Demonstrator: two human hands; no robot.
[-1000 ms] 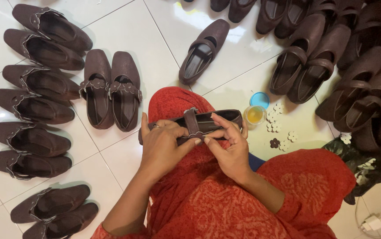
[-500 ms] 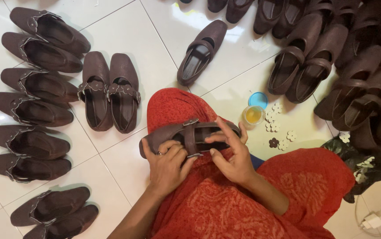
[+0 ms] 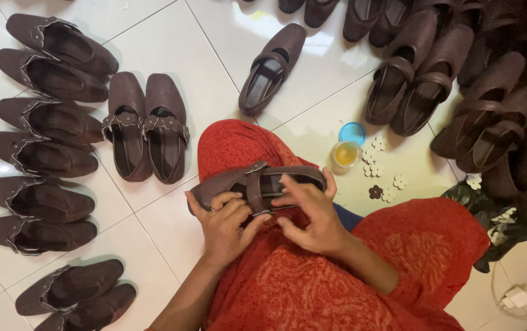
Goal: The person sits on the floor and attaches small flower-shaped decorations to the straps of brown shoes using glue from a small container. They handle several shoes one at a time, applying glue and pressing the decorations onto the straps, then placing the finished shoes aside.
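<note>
A dark brown flat shoe (image 3: 226, 182) with a strap across its top lies sideways over my red-clad knee (image 3: 233, 144). My left hand (image 3: 226, 227) grips its toe half from below, thumb up on the side. My right hand (image 3: 312, 214) holds the heel half, fingers laid over the opening beside the strap (image 3: 255, 187). A small flower-shaped piece sits on top of the strap.
Rows of matching brown shoes (image 3: 43, 153) line the white tile floor at left, one pair (image 3: 146, 132) stands close by, a single shoe (image 3: 272, 67) lies ahead, and a pile (image 3: 459, 79) fills the right. A small open jar (image 3: 345, 154), its blue lid (image 3: 353, 132) and little flower trims (image 3: 386, 184) sit near my right knee.
The shoe has dropped a little lower onto my lap. My left hand has slid from the strap down to the toe end, and my right hand has shifted over the opening.
</note>
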